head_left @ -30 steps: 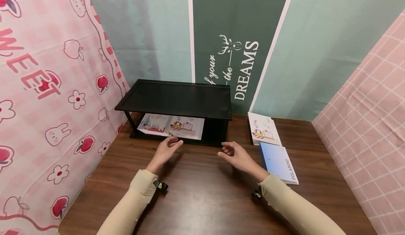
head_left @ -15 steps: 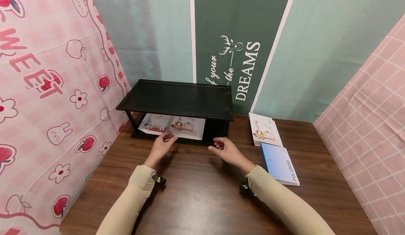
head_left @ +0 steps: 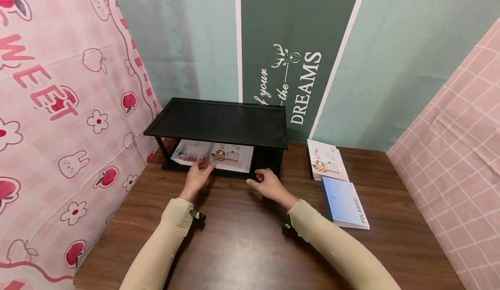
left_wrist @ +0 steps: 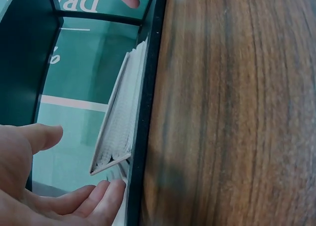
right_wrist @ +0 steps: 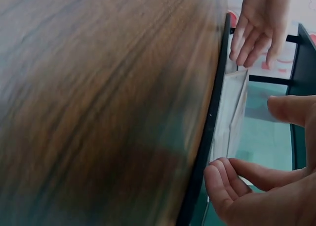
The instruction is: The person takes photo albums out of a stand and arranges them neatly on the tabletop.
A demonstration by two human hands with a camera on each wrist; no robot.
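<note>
A brown counter (head_left: 242, 251) carries a black shelf (head_left: 220, 123); a white book (head_left: 236, 159) sits on its lower level. The left hand (head_left: 197, 176) is near the book, the right hand (head_left: 270, 186) by the shelf's front edge, thumbs and fingers wide apart.

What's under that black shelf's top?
White, printed book covers; whether one book or two is unclear. The shelf top hides their far edges; the left hand covers some front.
</note>
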